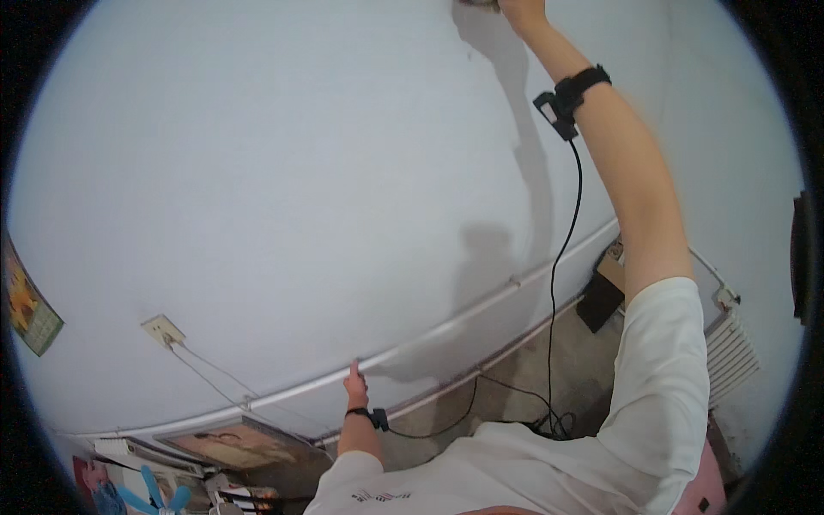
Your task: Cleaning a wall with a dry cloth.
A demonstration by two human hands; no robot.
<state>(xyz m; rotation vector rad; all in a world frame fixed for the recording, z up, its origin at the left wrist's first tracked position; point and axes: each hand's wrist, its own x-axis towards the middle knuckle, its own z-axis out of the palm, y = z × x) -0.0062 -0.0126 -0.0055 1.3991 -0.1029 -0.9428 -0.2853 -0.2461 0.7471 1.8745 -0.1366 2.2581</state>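
Observation:
My right hand (523, 11) is raised high at the top edge of the view, partly cut off. It holds a dark, roundish object (479, 3) against or close to the white wall (290, 193); only the object's lower rim shows, so its kind cannot be told. My left hand (356, 381) is low at the wall, one finger pointing up at the white horizontal pipe (444, 327), with nothing seen in it. Whether that finger touches the pipe is unclear. Both wrists wear black straps with small devices and cables. The shadow of my raised arm falls on the wall.
A wall socket (163, 331) with plugged-in cords is at the left. Below it are a framed picture (241, 444) and a blue-bladed fan (154, 496). Black cables (553, 421) lie coiled on the floor. A ribbed radiator (734, 357) and dark box (600, 301) are at the right.

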